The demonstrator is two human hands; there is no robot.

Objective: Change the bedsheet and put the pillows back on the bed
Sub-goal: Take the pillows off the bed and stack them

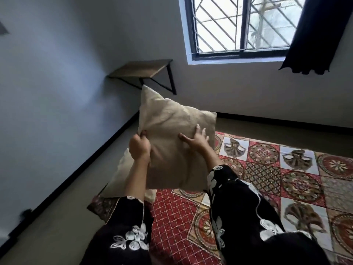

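Note:
A beige square pillow (172, 131) is held up in the air above the head end of the bed. My left hand (139, 148) grips its left edge, fingers curled into the fabric. My right hand (196, 137) lies flat on the pillow's face with fingers spread. A second beige pillow (119, 178) lies on the bed's near-left corner, partly hidden by my left arm. The bed is covered by a patterned red, cream and brown bedsheet (267, 169).
A wooden wall shelf (142, 68) on black brackets sits in the corner above the bed's head. A barred window (242, 25) with a dark curtain (317, 33) is on the far wall. Grey floor (47, 222) runs along the bed's left side.

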